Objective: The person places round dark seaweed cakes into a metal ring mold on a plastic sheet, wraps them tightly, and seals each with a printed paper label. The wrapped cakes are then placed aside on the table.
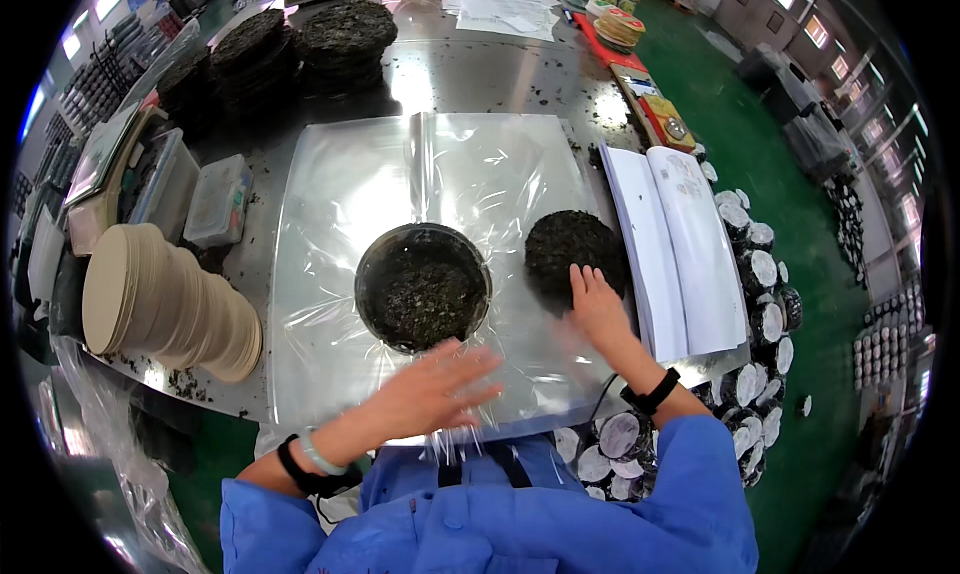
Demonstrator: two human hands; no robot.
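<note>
Before me a shallow round container (421, 287) with a clear rim stands on a clear plastic sheet (341, 191); dark, flaky matter resembling dried seaweed fills it. My left hand (439, 386) is by its near rim, palm down, fingers spread and blurred. I cannot tell whether its fingertips touch the rim. On the right lies a dark pressed disc (566, 247) of similar flaky matter. The fingers of my right hand (604, 307) reach over the disc's near right edge. Its thumb is blurred, and whether it grips the disc is unclear.
Several stacks of dark discs (345, 45) stand at the back left. A tall leaning stack of tan round sheets (169, 300) is at left, near a lidded plastic box (217, 199). An open book (679, 251) flanks the disc. Loose papers (502, 7) lie at the back.
</note>
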